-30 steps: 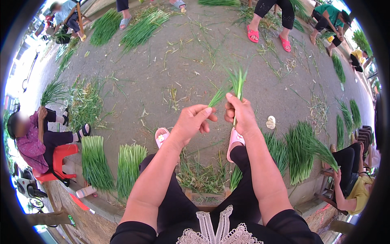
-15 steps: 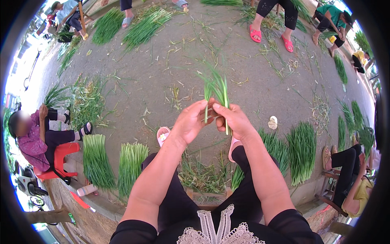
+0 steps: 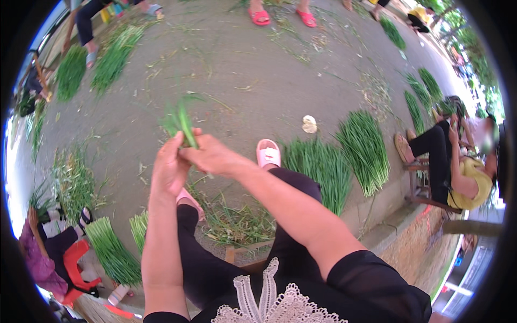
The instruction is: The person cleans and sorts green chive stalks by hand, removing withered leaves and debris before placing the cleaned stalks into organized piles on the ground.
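Note:
Both my hands meet in front of my left knee around a small bunch of green chives (image 3: 183,121). The leaf ends stick up and away from me, slightly blurred. My left hand (image 3: 169,164) is closed on the lower part of the bunch. My right hand (image 3: 212,154) presses its fingers against the same stems from the right. The hands overlap, so the stem ends are hidden. Trimmed leaves and stalks (image 3: 234,218) lie in a heap between my feet.
Sorted chives lie right of my foot in two piles, a nearer one (image 3: 318,169) and a farther one (image 3: 365,153). At the left, another pile (image 3: 113,250) is beside a person on a red stool (image 3: 78,264). Someone in yellow (image 3: 474,185) sits at the right.
The view has turned to the right, so the surroundings shift left in the picture. My hands have moved closer together, and the two strands of chives are now one bunch.

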Demonstrator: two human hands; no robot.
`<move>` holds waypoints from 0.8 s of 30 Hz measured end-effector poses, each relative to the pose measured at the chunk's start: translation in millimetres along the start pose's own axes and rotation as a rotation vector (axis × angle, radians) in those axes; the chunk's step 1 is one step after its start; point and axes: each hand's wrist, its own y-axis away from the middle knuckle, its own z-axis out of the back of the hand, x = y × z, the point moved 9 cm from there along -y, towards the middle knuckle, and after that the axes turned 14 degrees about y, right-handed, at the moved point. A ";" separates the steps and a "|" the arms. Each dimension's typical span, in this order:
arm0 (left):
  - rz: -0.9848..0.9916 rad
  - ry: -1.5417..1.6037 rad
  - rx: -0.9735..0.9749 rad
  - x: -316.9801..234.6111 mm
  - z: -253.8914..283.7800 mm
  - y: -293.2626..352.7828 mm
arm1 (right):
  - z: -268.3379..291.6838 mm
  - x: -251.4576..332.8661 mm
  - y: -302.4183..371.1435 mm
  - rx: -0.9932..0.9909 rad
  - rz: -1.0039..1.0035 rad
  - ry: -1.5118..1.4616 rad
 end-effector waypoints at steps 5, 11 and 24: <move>-0.064 -0.013 -0.014 -4.9 -0.7 -3.4 | -3.3 -7.7 -2.9 -0.075 0.082 0.020; -0.080 0.074 0.005 -12.9 15.6 -4.5 | -15.1 -9.1 -3.8 -0.123 0.216 0.226; -0.169 -0.237 -0.110 -16.0 16.6 -5.0 | -31.4 -30.1 -3.7 0.117 0.002 0.481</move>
